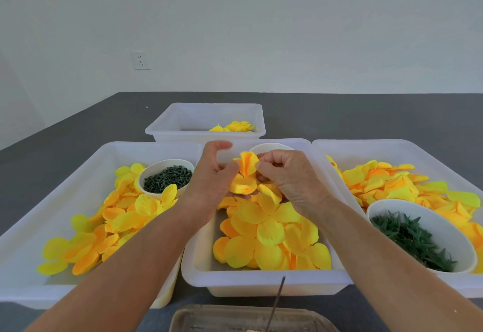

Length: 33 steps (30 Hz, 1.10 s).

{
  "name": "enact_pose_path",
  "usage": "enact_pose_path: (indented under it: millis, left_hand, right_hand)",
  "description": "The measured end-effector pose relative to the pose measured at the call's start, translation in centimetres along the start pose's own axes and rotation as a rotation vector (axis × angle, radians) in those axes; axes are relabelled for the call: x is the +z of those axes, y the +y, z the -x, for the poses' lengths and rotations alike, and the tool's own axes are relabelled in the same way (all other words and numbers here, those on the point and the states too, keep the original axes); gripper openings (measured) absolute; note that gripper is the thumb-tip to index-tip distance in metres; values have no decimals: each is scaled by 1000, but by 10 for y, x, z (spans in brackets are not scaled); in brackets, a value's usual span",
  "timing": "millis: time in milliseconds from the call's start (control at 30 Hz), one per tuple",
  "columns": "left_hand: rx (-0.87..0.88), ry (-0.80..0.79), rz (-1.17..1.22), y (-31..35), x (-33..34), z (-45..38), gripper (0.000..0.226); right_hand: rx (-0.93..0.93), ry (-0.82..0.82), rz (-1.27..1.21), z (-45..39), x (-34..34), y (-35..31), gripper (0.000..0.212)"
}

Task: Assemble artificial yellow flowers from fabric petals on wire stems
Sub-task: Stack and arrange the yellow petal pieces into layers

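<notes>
Both my hands meet above the far end of the middle white tub (pixel 261 283), which is full of loose yellow-orange fabric petals (pixel 269 237). My left hand (pixel 211 177) grips a partly built yellow flower (pixel 244 175) from the left, thumb and fingers curled around its petals. My right hand (pixel 285 175) pinches the top petal of that flower from the right. The flower's stem is hidden by my hands.
A left tub (pixel 65 201) holds petals and a white bowl of dark green pieces (pixel 167 177). A right tub (pixel 392 149) holds petals and a bowl of green leaf parts (pixel 413 240). A far tub (pixel 206 115) holds finished flowers (pixel 236 126). A brownish tray (pixel 251 318) with a thin stick lies nearest me.
</notes>
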State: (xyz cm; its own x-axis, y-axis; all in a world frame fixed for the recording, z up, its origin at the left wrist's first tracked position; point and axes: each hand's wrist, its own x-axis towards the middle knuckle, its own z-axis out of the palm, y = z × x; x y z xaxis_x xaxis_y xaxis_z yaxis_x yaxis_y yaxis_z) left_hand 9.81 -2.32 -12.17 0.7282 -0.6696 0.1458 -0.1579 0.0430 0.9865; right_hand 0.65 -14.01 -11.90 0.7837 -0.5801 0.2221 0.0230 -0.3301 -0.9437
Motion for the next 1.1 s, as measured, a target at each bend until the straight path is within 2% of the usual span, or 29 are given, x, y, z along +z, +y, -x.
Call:
enact_pose_path:
  millis: [100,200,400,500,633,733,800,867,933,1033,1100]
  left_hand:
    - [123,-14,-131,1,-2,2,48]
    - [153,-14,-133,2,0,2,41]
    - [74,65,-91,-1,2,0,15]
    - [65,96,-121,-5,0,-3,27]
    - [12,131,-113,-3,-1,-3,35]
    - [-58,88,46,4,1,0,13]
    - [-56,39,24,6,2,2,49]
    - [-35,56,-11,6,4,3,60]
    - [-59,84,2,6,3,3,56]
    - [-110,155,59,4,1,-1,28]
    - [-144,215,121,2,-1,-4,22]
  right_hand:
    - [51,39,-69,-2,0,0,19]
    - [76,40,-111,-2,-1,0,20]
    - [14,25,-125,-2,-1,-1,22]
    - [-56,41,-139,1,-2,-3,28]
    - [-149,30,15,4,0,-7,15]
    - [-174,35,8,5,0,-8,5]
    - [-206,7,-4,6,-2,-8,5]
    - [-218,22,29,4,-2,-6,8]
    - [-199,83,23,2,-2,-4,14]
    - [-195,232,-52,-3,-7,-1,27]
    - [-171,286,-143,-6,-11,-1,31]
